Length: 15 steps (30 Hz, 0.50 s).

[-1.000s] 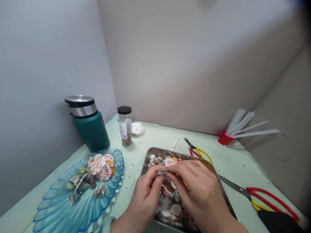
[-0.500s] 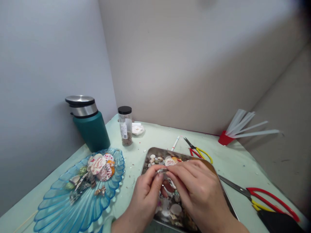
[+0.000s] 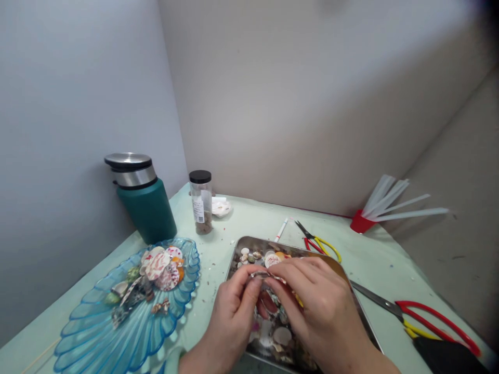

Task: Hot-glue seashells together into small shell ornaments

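Observation:
Both my hands hover over a metal tray filled with several small seashells. My left hand and my right hand meet fingertip to fingertip and pinch one small pale shell between them. The fingers of both hands are closed on it. A yellow item shows just under my right fingers; I cannot make out what it is. More shells lie in the tray below my hands.
A blue shell-shaped glass dish with sorted shells sits at the left. Behind it stand a teal flask and a black-lidded jar. A marker, small snips, large red scissors and a red cup of clear sticks lie right.
My fingertips have shifted slightly on the small shell, and my right fingers have slid a little along it. Everything else stays in place.

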Tool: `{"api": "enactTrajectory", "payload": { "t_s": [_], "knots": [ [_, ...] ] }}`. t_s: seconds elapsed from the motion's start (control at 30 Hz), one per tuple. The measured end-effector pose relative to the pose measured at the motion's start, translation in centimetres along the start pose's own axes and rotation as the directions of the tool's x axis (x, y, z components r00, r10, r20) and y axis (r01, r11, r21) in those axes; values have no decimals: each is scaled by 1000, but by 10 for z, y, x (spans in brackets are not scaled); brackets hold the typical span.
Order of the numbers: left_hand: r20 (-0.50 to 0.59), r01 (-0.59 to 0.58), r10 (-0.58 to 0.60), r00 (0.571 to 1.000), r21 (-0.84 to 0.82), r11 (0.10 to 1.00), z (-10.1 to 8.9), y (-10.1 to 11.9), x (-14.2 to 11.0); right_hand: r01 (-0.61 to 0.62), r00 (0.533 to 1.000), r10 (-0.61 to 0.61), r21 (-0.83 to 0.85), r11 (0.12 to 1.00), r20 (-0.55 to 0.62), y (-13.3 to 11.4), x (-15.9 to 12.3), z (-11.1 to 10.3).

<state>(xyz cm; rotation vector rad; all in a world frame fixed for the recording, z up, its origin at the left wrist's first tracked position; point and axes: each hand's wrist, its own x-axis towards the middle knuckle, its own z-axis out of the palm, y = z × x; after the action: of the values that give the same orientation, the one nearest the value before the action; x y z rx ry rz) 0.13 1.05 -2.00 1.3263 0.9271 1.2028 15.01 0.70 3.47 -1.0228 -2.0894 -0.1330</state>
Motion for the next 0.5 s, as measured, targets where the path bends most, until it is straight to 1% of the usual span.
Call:
{"api": "enactTrajectory", "payload": {
  "t_s": [0.1, 0.3, 0.5],
  "knots": [
    [-17, -14, 14, 1000, 22, 1000, 0, 2, -1, -6, 1000, 6, 3, 1000, 1, -1, 0, -2],
    [-40, -117, 121, 992, 94, 989, 1, 8, -3, 0, 1000, 0, -6, 1000, 3, -1, 3, -3],
    [-21, -138, 141, 990, 107, 985, 0, 7, -1, 6, 1000, -6, 4, 1000, 30, -1, 4, -4]
  ]
}}
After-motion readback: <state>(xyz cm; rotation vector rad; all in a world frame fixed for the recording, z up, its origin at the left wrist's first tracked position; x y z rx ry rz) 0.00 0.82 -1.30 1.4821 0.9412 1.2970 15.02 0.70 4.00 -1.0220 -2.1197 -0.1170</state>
